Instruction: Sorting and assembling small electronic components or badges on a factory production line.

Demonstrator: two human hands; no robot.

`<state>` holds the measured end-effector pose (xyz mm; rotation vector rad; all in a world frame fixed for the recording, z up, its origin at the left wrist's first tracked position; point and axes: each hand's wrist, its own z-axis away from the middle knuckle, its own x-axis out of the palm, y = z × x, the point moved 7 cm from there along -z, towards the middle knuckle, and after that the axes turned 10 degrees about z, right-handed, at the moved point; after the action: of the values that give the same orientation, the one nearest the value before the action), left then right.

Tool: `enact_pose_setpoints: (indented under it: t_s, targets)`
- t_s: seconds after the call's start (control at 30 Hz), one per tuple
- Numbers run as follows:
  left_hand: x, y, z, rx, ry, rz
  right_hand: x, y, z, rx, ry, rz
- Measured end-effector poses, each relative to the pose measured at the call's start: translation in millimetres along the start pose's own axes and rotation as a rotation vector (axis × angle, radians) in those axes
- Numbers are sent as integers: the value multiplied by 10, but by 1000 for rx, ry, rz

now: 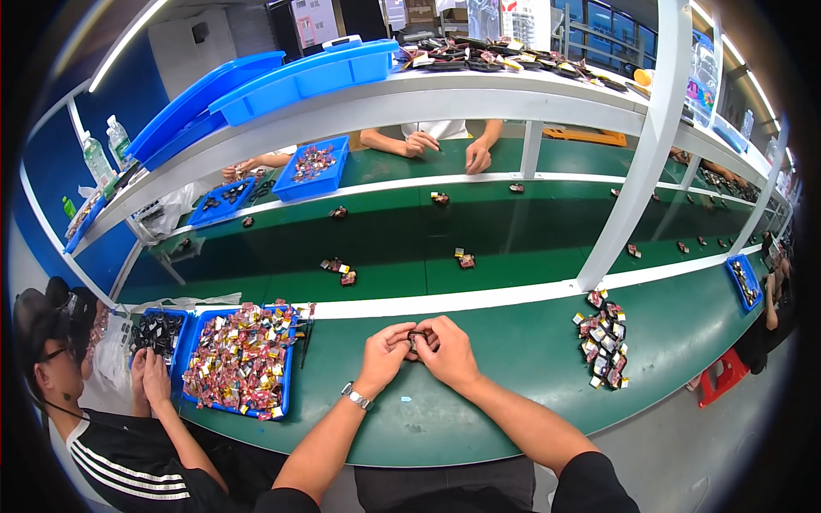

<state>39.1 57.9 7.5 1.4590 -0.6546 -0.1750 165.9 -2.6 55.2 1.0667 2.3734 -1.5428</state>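
L hand (384,356) & R hand (450,351) both pinching small dark part (416,339) betw. fingertips, over green bench (496,410); fine detail hidden; prob. best: brace both sides, light even pressure, work low; loose pile (604,342) to R, blue tray (289,376) to L; sm. cluster (464,258) beyond white rail (410,302).

Fingers (395,329) curled, left hand (381,355) and right hand (451,349) are held close now, forearms (322,440) slanted from seven and five o'clock!

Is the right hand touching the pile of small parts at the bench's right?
No, the right hand holds a small dark part with the left hand, apart from that pile.
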Motion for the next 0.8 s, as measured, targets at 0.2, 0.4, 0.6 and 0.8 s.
enact_pose_setpoints:
  t_s: [0.2, 0.4, 0.6, 0.8]
  targets:
    - [5, 26, -10, -23, 6, 72, -133, 379, -238, 215, 2, -98]
    - [-30, 42, 10, -21, -11, 7, -1234, 1588, -1152, 501, 310, 291]
    - [-44, 2, -6, -26, -29, -15, -1296, 1429, -1280, 172, 367, 958]
    - [-52, -3, 2, -26, -55, -49, -532, 1127, -1242, 233, 183, 1034]
